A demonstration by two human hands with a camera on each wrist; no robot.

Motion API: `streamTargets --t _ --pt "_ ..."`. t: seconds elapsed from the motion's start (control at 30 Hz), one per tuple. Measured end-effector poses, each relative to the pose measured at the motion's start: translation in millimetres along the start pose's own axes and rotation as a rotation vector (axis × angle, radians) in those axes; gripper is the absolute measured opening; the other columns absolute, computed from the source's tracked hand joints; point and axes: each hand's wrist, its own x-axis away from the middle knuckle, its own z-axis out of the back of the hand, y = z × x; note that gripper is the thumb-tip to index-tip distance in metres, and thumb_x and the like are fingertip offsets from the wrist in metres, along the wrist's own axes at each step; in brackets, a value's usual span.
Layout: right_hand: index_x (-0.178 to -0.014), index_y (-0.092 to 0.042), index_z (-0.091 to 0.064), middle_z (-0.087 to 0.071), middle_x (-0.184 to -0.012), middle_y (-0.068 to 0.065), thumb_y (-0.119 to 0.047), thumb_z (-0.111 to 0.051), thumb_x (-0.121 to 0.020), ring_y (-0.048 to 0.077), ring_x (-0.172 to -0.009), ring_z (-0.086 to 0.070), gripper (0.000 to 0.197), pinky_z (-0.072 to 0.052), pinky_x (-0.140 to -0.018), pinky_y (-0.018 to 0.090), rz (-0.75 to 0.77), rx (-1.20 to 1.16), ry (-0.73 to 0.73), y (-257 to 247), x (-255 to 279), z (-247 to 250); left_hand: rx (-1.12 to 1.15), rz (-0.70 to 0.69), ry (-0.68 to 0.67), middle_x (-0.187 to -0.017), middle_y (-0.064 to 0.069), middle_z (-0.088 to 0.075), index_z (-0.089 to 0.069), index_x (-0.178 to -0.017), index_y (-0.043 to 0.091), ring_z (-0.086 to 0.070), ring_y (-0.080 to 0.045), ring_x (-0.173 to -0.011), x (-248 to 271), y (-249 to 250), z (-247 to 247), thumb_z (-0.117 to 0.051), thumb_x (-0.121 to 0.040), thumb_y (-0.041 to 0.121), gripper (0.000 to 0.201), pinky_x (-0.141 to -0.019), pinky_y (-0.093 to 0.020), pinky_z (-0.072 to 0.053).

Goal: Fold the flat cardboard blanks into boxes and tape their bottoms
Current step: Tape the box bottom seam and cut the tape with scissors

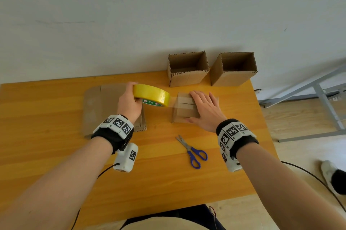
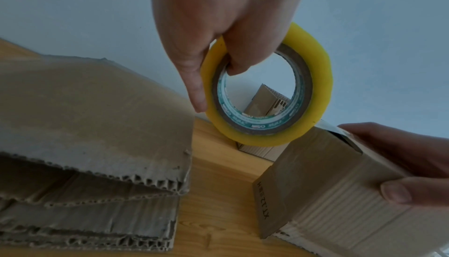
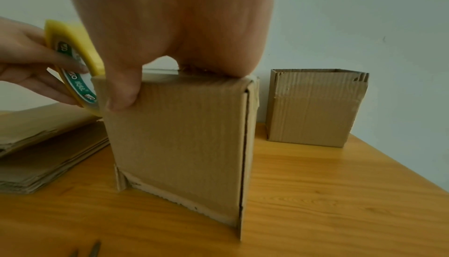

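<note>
My left hand (image 1: 129, 102) grips a yellow tape roll (image 1: 151, 95), fingers through its core (image 2: 245, 65), and holds it just above the table, left of the box. A clear strip of tape runs from the roll onto the upturned bottom of a folded cardboard box (image 1: 185, 112) standing mid-table. My right hand (image 1: 204, 108) lies flat on that taped bottom, thumb (image 3: 121, 95) pressing the near side wall (image 3: 182, 145). A stack of flat cardboard blanks (image 1: 97, 106) lies under and left of my left hand.
Two folded boxes (image 1: 188, 68) (image 1: 234, 68) stand open side up at the table's back edge against the wall. Blue-handled scissors (image 1: 192, 151) lie in front of the box. The orange wooden table (image 1: 56, 155) ends just right of my right wrist; a metal frame (image 1: 322, 95) stands beyond.
</note>
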Motion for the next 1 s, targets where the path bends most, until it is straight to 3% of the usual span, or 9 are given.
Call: streamTargets --t 0.1,0.2,0.47,0.6,0.7,0.8,0.9,1.0 --pt "-0.150 -0.016 -0.013 -0.020 -0.155 0.002 -0.052 -0.061 -0.083 0.020 -0.145 -0.012 0.090 0.005 -0.118 0.039 0.001 0.026 -0.005 1 3 -1 -0.017 0.046 -0.013 -0.108 -0.015 -0.063 -0.044 -0.127 0.013 -0.063 -0.032 -0.093 -1 1 -5 -0.052 -0.091 0.005 0.037 -0.079 -0.040 -0.052" --pt "-0.151 -0.014 -0.006 -0.014 -0.158 0.003 -0.053 -0.056 -0.086 0.021 -0.147 -0.004 0.091 0.006 -0.118 0.039 0.018 0.086 -0.016 0 5 -1 -0.042 0.083 -0.031 -0.106 -0.015 -0.063 -0.044 -0.122 0.009 -0.063 -0.032 -0.091 -1 0 -9 -0.054 -0.090 0.005 0.033 -0.073 -0.036 -0.049" --pt "-0.148 -0.012 0.018 0.024 -0.153 0.002 -0.061 -0.048 -0.087 0.016 -0.141 0.021 0.102 0.014 -0.114 0.036 0.044 0.176 0.008 -8 8 -7 -0.067 0.096 -0.057 -0.103 -0.016 -0.062 -0.043 -0.117 0.009 -0.062 -0.032 -0.087 2 2 -16 -0.054 -0.090 0.004 0.029 -0.068 -0.038 -0.049" --pt "-0.149 -0.015 0.010 0.012 -0.157 0.003 -0.055 -0.044 -0.092 0.018 -0.144 0.011 0.087 0.004 -0.119 0.040 0.184 0.228 0.042 -19 5 -15 -0.067 0.075 -0.075 -0.098 -0.011 -0.060 -0.042 -0.116 0.009 -0.059 -0.027 -0.081 6 4 -14 -0.056 -0.088 0.004 0.032 -0.065 -0.034 -0.047" --pt "-0.150 -0.017 0.003 0.000 -0.160 0.004 -0.050 -0.041 -0.095 0.021 -0.147 -0.001 0.078 -0.002 -0.120 0.042 0.192 0.236 0.042 -19 5 -19 -0.133 0.041 -0.124 -0.090 -0.003 -0.057 -0.044 -0.107 0.010 -0.057 -0.021 -0.075 11 3 -8 -0.066 -0.083 0.014 0.033 -0.060 -0.030 -0.048" --pt "-0.152 -0.017 -0.004 -0.007 -0.160 0.005 -0.049 -0.042 -0.095 0.024 -0.147 -0.008 0.075 -0.006 -0.119 0.044 0.206 0.258 0.041 -15 8 -20 -0.184 -0.025 -0.157 -0.082 0.001 -0.054 -0.046 -0.097 0.014 -0.057 -0.022 -0.076 13 4 0 -0.070 -0.079 0.017 0.031 -0.062 -0.030 -0.046" --pt "-0.152 -0.021 -0.011 -0.012 -0.159 0.007 -0.048 -0.044 -0.093 0.026 -0.146 -0.012 0.072 -0.008 -0.119 0.046 0.229 0.263 0.038 -13 9 -19 -0.164 -0.139 -0.280 -0.096 0.001 -0.055 -0.051 -0.106 0.012 -0.057 -0.023 -0.091 13 7 9 -0.076 -0.075 0.014 0.040 -0.069 -0.028 -0.042" --pt "-0.150 -0.023 -0.020 -0.015 -0.159 0.006 -0.044 -0.052 -0.091 0.026 -0.147 -0.012 0.070 -0.003 -0.118 0.046 0.238 0.212 0.043 -14 11 -15 -0.120 -0.139 -0.457 -0.104 0.003 -0.057 -0.054 -0.116 0.014 -0.057 -0.019 -0.094 19 17 16 -0.080 -0.069 0.037 0.059 -0.077 -0.032 -0.049"
